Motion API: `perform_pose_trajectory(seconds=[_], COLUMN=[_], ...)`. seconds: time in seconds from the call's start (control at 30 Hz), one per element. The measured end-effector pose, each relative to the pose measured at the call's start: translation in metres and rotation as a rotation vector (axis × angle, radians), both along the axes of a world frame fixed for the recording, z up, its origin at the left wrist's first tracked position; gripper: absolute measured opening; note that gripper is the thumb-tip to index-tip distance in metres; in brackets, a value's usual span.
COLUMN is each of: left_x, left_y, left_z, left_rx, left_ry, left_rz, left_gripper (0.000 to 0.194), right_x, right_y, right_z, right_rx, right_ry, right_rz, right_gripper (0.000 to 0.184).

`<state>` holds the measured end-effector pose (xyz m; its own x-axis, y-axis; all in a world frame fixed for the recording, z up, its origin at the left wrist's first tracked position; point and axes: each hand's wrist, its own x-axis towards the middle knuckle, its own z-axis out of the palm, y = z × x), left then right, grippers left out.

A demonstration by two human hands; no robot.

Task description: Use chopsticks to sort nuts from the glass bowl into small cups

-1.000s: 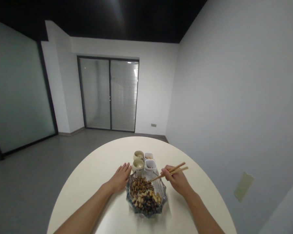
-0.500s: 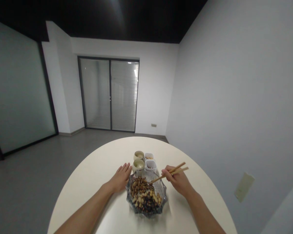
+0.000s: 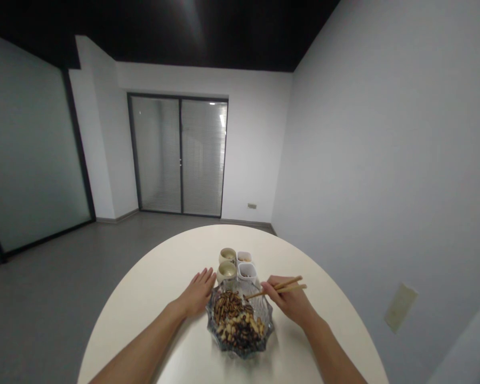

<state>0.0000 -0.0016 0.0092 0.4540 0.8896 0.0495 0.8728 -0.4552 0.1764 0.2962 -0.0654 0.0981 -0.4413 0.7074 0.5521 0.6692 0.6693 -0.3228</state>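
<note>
A clear glass bowl (image 3: pixel 267 333) with a scalloped rim holds long brown-striped seeds (image 3: pixel 229 305), pale nuts (image 3: pixel 256 324) and small dark pieces (image 3: pixel 242 337). My left hand (image 3: pixel 198 293) lies flat on the table beside the bowl's left edge, fingers stretched out. In my right hand (image 3: pixel 290 298) is a pair of chopsticks (image 3: pixel 286 283), gripped at the bowl's right rim. Their tips are over the bowl near the seeds; a small dark piece seems to be at the tips, too small to make out.
Behind the bowl stand two pale green cups (image 3: pixel 226 271) and two white square dishes (image 3: pixel 247 272) with small bits inside. All rest on a round cream table (image 3: pixel 192 242). A white wall (image 3: pixel 364 160) rises to the right.
My right hand has shifted slightly left and down, and the chopsticks lie flatter with their tips a little further left. My left hand has stayed in place.
</note>
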Motion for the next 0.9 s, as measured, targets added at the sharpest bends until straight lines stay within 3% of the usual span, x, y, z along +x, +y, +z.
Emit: perform_pose_trajectory(seconds=[0.3, 0.47, 0.63, 0.9], left_x=[-0.001, -0.001, -0.002, -0.003], left_y=[0.002, 0.002, 0.003, 0.003], left_z=[-0.002, -0.003, -0.006, -0.009], left_rx=[0.000, 0.001, 0.010, 0.013], left_ry=[0.007, 0.024, 0.023, -0.008], left_rz=[-0.004, -0.004, -0.007, -0.006], left_gripper=[0.060, 0.061, 0.061, 0.060], right_x=[0.003, 0.004, 0.004, 0.007], right_y=[0.004, 0.006, 0.008, 0.015], right_z=[-0.007, -0.008, -0.009, -0.014], right_rx=[-0.042, -0.051, -0.001, 0.024], right_ry=[0.119, 0.330, 0.514, 0.550], right_rz=[-0.052, -0.063, -0.162, -0.242], right_gripper=[0.046, 0.046, 0.047, 0.049])
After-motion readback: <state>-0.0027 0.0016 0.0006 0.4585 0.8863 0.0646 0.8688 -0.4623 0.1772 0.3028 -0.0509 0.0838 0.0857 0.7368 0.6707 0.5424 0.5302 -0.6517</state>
